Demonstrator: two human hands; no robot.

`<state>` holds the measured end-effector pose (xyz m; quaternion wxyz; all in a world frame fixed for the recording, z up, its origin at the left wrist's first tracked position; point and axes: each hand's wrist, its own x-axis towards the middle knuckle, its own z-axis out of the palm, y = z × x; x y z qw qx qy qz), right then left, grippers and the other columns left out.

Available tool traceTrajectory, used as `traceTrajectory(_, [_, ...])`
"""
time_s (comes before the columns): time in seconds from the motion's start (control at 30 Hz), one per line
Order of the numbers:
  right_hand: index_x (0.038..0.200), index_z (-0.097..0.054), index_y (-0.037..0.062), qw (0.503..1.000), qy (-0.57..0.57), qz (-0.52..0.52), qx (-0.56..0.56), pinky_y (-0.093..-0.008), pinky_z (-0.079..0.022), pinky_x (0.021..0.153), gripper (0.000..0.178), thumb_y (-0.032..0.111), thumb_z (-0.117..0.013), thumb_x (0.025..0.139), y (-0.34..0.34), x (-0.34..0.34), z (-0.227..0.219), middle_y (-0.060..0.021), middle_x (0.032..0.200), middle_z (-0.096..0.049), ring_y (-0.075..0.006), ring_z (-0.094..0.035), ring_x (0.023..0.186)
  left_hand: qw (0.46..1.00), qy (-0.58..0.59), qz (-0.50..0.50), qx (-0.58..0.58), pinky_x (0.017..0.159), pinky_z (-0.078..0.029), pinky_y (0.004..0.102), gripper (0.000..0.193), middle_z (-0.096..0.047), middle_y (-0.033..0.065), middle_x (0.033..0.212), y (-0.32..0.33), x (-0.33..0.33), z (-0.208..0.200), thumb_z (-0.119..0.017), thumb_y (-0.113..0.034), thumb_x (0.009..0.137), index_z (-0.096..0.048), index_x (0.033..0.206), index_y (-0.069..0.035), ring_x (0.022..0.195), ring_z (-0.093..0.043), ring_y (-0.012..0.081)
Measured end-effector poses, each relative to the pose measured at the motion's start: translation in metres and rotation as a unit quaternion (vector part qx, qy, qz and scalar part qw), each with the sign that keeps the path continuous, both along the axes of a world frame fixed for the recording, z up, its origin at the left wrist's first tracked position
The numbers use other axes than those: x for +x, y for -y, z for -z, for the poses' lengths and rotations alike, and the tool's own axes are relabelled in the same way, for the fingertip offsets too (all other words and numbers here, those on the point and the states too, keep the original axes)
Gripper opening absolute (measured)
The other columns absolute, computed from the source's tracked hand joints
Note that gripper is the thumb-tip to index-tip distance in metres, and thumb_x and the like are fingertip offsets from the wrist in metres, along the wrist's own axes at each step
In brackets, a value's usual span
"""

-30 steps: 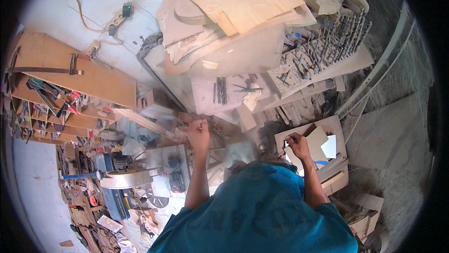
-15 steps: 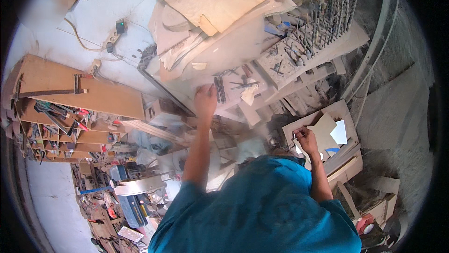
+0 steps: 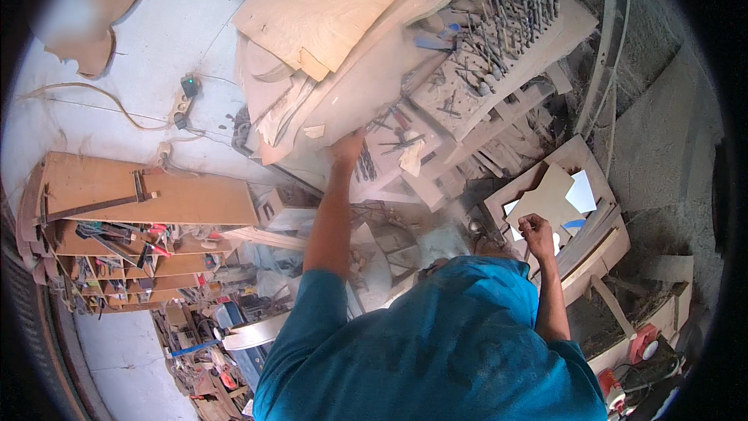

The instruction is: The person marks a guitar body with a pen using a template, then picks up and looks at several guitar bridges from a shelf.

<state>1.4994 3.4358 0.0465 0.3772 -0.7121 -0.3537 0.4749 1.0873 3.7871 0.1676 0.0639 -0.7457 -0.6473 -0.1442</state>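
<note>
My left hand point(image 3: 347, 147) reaches forward to a dusty wooden board point(image 3: 378, 179), right beside a few dark drill bits point(image 3: 366, 162) that lie on it. Its fingers are partly hidden at the edge of a dusty sheet, so I cannot make out whether they hold anything. More thin bits and a red-handled tool point(image 3: 401, 117) lie farther along, with a crumpled pale scrap point(image 3: 411, 158) by them. Over a tan template sheet point(image 3: 547, 193) hovers my right hand point(image 3: 536, 236), fingers curled together; whatever they pinch is too small to tell.
Many drill bits stand upright in a wooden block point(image 3: 506, 47) at the far right. Stacked plywood sheets point(image 3: 323, 12) lean at the back. A shelf point(image 3: 148, 195) crowded with tools stands left. A white paper point(image 3: 581, 190) lies under the template. Wood scraps point(image 3: 647, 320) sit lower right.
My left hand has moved a little farther forward, toward the sheet's edge beside the drill bits. My right hand stays curled near the template. The view has shifted somewhat.
</note>
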Motion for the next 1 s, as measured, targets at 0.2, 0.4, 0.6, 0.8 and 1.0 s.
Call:
traceTrajectory(0.2, [0.094,-0.069,-0.0033,1.000,-0.005,0.006,0.020,-0.0331,-0.052,0.065,0.038,0.034,-0.068,0.098,-0.004,-0.001,0.001,-0.0073,0.075,-0.068,-0.0154,-0.064,0.067,0.978,0.159,-0.041,0.125,0.086,-0.054,0.0513,0.035,-0.074,0.0239,0.089,0.029,-0.041,-0.021,-0.076,-0.039,0.085,-0.079,0.081,-0.005,0.094,-0.071,0.0431])
traceTrajectory(0.4, [0.094,-0.070,-0.0030,0.999,-0.020,-0.008,0.042,-0.0316,-0.049,0.065,0.036,0.033,-0.069,0.098,-0.021,-0.004,-0.003,-0.0071,0.074,-0.067,-0.0145,-0.062,0.068,0.995,0.063,-0.070,0.046,0.096,-0.051,0.0527,0.048,-0.070,0.0267,0.117,0.024,-0.068,-0.031,-0.076,-0.036,0.087,-0.069,0.119,-0.001,0.110,-0.064,0.0476])
traceTrajectory(0.6, [0.093,-0.071,-0.0026,0.999,-0.017,0.004,0.049,-0.0320,-0.049,0.066,0.031,0.027,-0.067,0.098,-0.011,-0.003,0.003,-0.0072,0.074,-0.067,-0.0145,-0.062,0.068,0.999,0.040,-0.023,0.016,0.105,-0.047,0.0522,0.053,-0.064,0.0278,0.129,0.005,-0.057,-0.020,-0.061,-0.046,0.096,-0.065,0.128,-0.003,0.120,-0.059,0.0464])
traceTrajectory(0.8, [0.095,-0.071,-0.0021,1.000,0.005,0.003,-0.015,-0.0323,-0.051,0.065,0.031,0.028,-0.067,0.098,0.002,-0.002,-0.007,-0.0080,0.076,-0.069,-0.0153,-0.064,0.068,0.980,-0.166,0.091,0.058,0.104,-0.049,0.0516,0.047,-0.069,0.0234,0.122,-0.045,-0.063,0.048,-0.050,-0.042,0.101,-0.066,0.126,-0.006,0.115,-0.065,0.0413])
traceTrajectory(1.0, [0.093,-0.071,-0.0031,0.998,0.026,0.050,-0.012,-0.0349,-0.053,0.065,0.033,0.029,-0.067,0.098,0.012,0.010,-0.011,-0.0101,0.074,-0.070,-0.0178,-0.067,0.068,0.934,-0.324,0.130,0.070,0.097,-0.052,0.0509,0.041,-0.071,0.0229,0.115,-0.116,-0.083,0.115,-0.051,-0.038,0.101,-0.069,0.118,-0.005,0.107,-0.069,0.0401])
